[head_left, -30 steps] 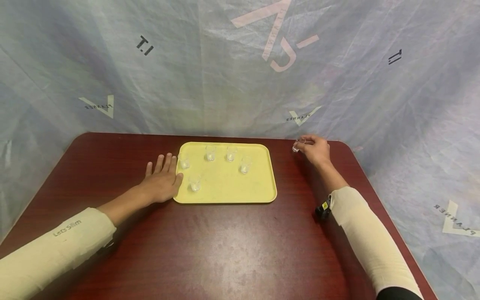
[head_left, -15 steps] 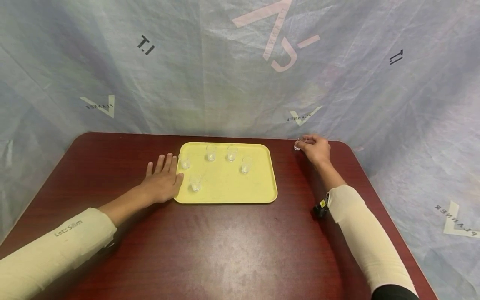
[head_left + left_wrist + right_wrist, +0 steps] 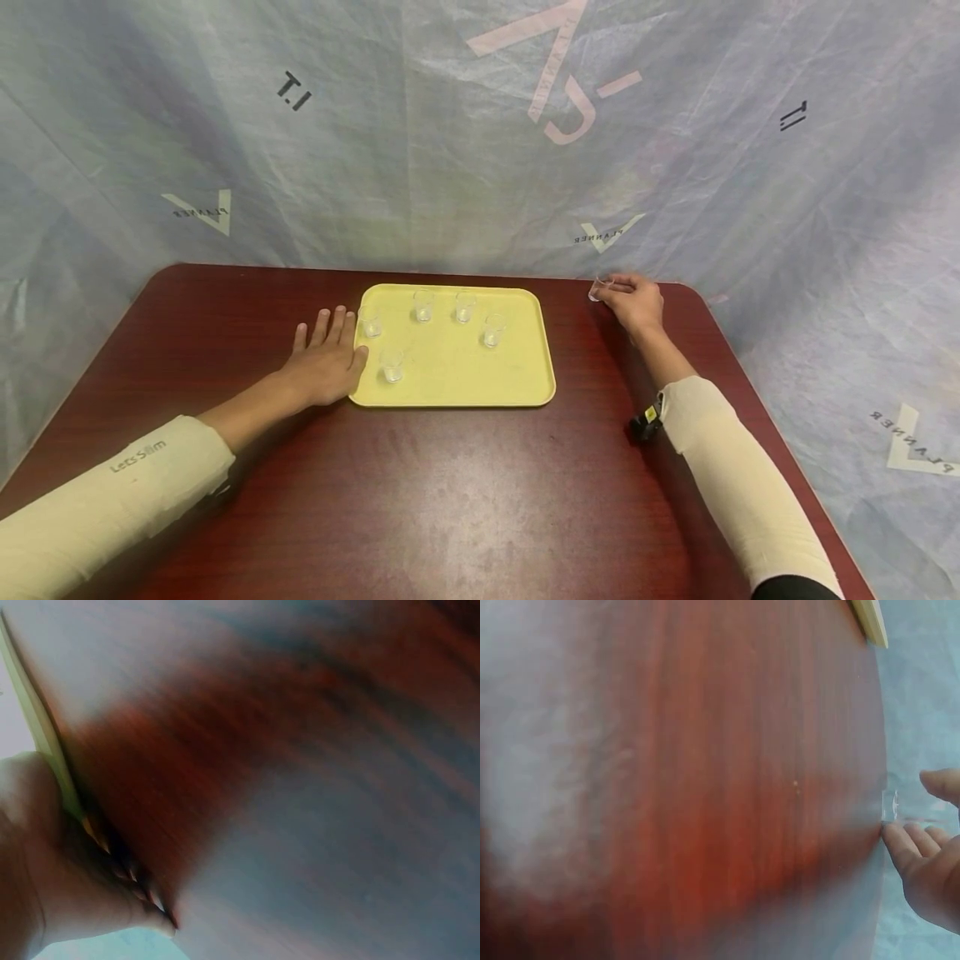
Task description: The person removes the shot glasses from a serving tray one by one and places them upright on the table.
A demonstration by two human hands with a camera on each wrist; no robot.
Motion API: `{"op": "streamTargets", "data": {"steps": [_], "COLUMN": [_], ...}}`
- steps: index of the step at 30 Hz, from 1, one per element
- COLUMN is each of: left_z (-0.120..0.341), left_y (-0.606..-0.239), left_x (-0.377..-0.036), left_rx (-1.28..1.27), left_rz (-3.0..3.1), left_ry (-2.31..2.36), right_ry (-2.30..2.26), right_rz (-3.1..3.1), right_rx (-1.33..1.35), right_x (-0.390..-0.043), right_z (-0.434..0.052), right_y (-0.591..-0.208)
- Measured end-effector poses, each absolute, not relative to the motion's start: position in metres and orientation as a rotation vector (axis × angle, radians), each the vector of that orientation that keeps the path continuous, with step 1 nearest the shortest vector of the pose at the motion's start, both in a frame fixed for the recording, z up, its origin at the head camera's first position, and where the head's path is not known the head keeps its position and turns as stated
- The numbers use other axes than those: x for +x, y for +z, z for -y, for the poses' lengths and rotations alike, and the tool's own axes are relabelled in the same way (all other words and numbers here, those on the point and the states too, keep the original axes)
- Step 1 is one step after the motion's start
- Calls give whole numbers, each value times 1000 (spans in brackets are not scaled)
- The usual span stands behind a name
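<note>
The small clear glass (image 3: 593, 292) sits between the thumb and fingers of the right hand (image 3: 636, 307), at the far right of the table (image 3: 465, 483); the thumb is on the near side, the fingertips are behind, and they pinch it, parted by little more than its width. Whether its base touches the wood I cannot tell. The left hand (image 3: 326, 367) lies palm down with its fingers straight and spread, gripping nothing, its thumb at the left rim of the yellow tray (image 3: 487, 387). The glass is close to the table's back edge, and a grey sheet (image 3: 480, 192) hangs just beyond, leaving little room on that side. A stretch of tabletop separates the glass from the tray's right rim, and a much wider stretch runs from the tray's front rim toward the person. On the tray stand 5 similar glasses (image 3: 491, 334), apart from each other: 2 along the back, 1 toward the right and 2 at the left, 1 of these just beside the left hand's fingertips. The pinched glass is colourless and see-through, its outline faint and partly hidden by the thumb.
</note>
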State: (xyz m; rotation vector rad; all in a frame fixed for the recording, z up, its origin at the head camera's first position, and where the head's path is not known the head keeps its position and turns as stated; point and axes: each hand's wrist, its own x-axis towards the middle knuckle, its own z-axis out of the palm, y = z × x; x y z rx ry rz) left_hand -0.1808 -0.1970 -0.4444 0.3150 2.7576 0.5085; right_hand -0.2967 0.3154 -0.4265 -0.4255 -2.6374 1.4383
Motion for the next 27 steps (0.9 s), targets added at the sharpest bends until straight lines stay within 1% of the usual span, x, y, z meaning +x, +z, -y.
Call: {"op": "streamTargets", "data": {"steps": [16, 22, 27], "left_z": [198, 199, 198], "left_y": [-442, -443, -446], "left_x": [-179, -181, -180], "left_rx": [315, 312, 312], "left_rz": [-2755, -2759, -2770], "left_ry": [539, 540, 529], "right_ry": [1515, 1640, 1658], "right_rz": [2673, 2673, 2690], "right_rx": [-445, -380, -287], "right_x": [-267, -254, -241], "right_z": [-310, -307, -303], "right_y": [-419, -417, -415]}}
